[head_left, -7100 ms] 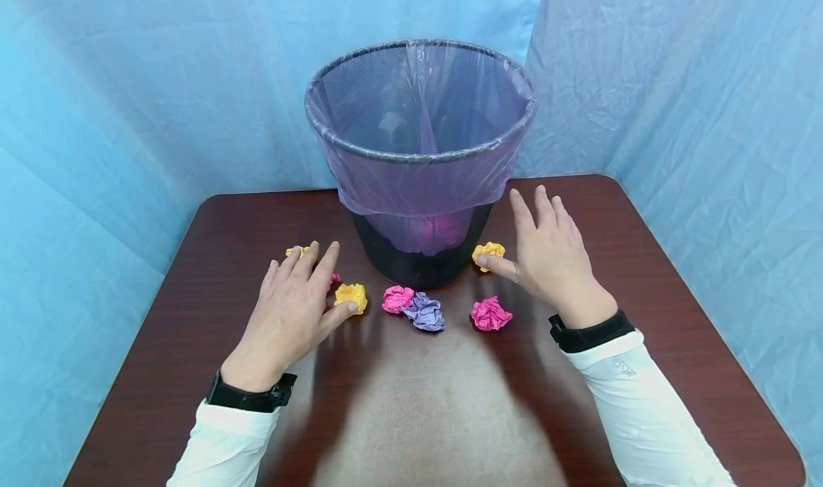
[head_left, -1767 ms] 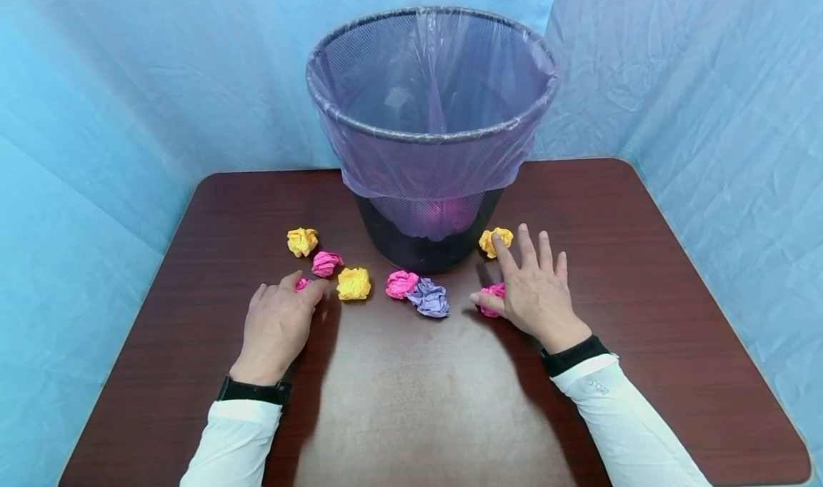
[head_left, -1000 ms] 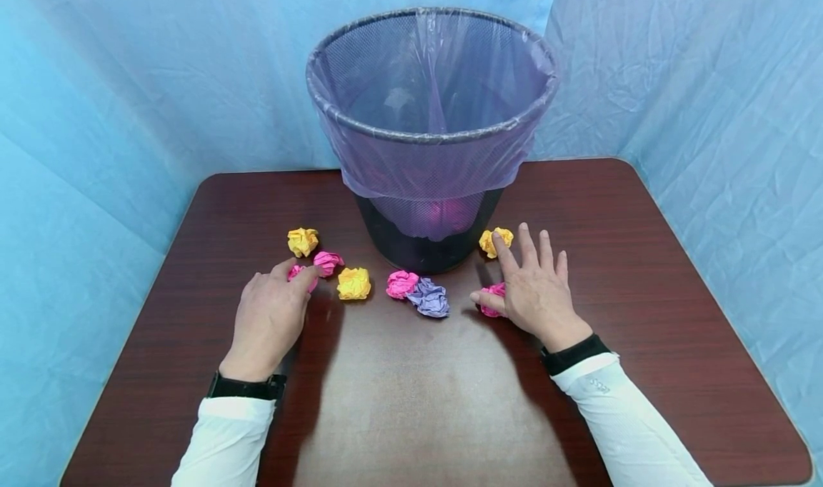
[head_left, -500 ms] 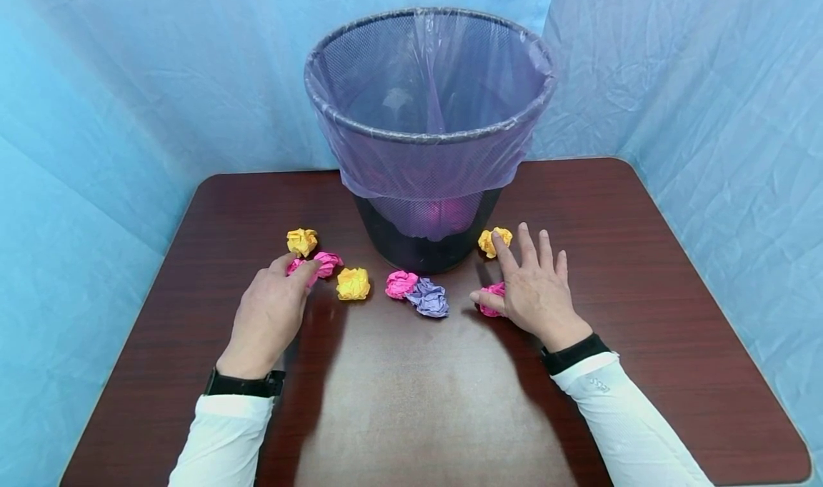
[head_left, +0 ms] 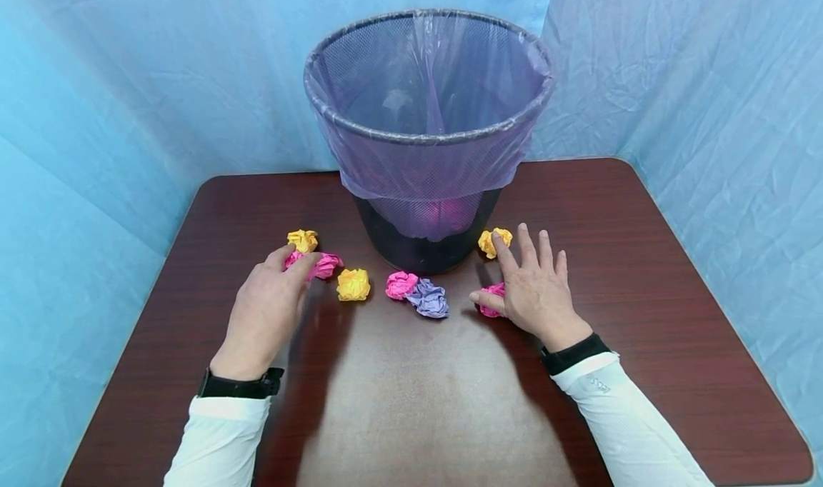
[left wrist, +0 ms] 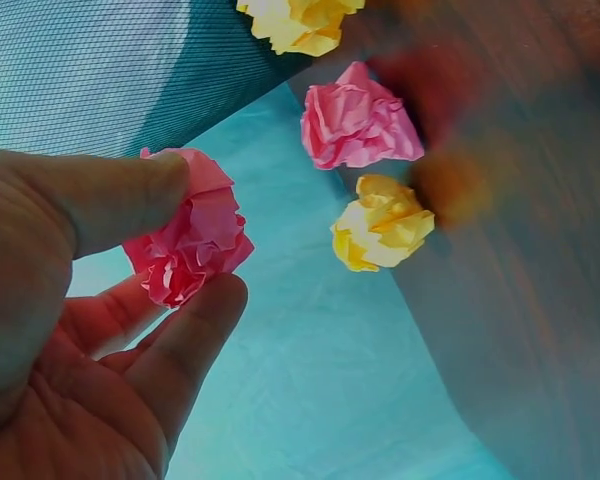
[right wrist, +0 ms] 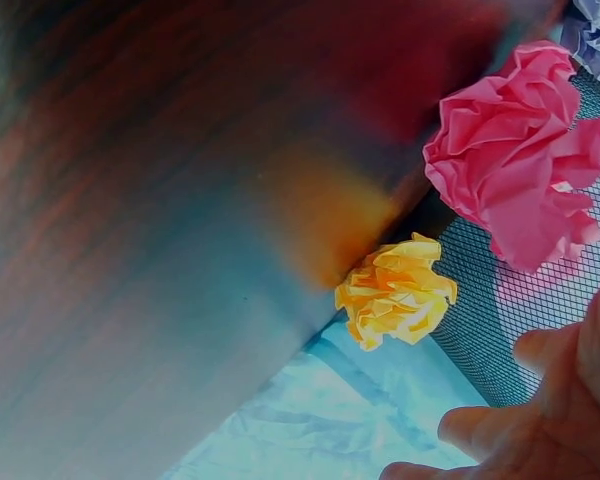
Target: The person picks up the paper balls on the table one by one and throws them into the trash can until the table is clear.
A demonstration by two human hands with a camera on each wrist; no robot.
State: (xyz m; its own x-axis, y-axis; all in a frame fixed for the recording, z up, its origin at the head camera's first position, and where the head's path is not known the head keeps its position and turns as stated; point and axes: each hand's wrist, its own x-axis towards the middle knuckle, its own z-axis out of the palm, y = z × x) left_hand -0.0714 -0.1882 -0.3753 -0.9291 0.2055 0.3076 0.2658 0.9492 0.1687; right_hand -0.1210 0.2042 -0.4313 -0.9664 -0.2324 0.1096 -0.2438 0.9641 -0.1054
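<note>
My left hand [head_left: 266,308] pinches a pink crumpled paper ball [left wrist: 200,235] between thumb and fingers, just above the table's left side. Beyond it lie a yellow paper ball [head_left: 303,239] and a second pink ball [head_left: 329,265]; another yellow ball [head_left: 353,285] is to the right. My right hand [head_left: 539,294] spreads its fingers over the table at right, holding nothing. Its thumb partly covers a pink ball [head_left: 491,303], and one fingertip overlaps a yellow ball [head_left: 494,243] in the head view; contact cannot be told.
A black mesh wastebasket [head_left: 418,169] with a translucent purple liner stands at the back centre; something pink shows through its wall. In front of it a pink ball [head_left: 401,285] touches a purple ball [head_left: 429,299]. Blue cloth [head_left: 116,116] surrounds the brown table [head_left: 675,330].
Both hands were spread open at first. The left has since gripped a pink ball and raised it slightly, moving left and away from me. The right has come lower and then stayed still.
</note>
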